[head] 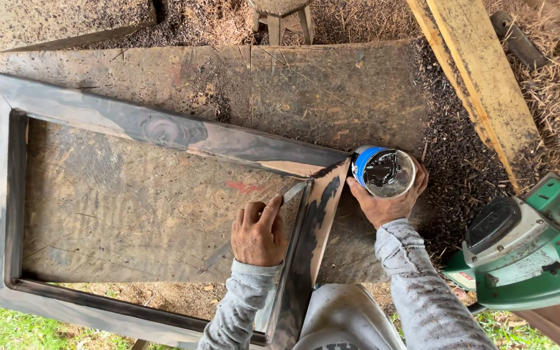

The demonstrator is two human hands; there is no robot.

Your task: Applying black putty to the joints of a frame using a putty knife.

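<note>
Dark-stained wooden frame [163, 133], round open can [384, 172]

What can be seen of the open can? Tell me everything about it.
The open can is small and round, with a blue band on its side and a shiny metal rim, lid off. Dark, glossy stuff fills it. It stands upright on the worn board, just outside the frame's corner. The right hand grips it from below.

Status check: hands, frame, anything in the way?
Left hand holds a blade at the frame corner's inner edge. Right hand grips an open can beside that corner. Green saw off right, apart.
</note>
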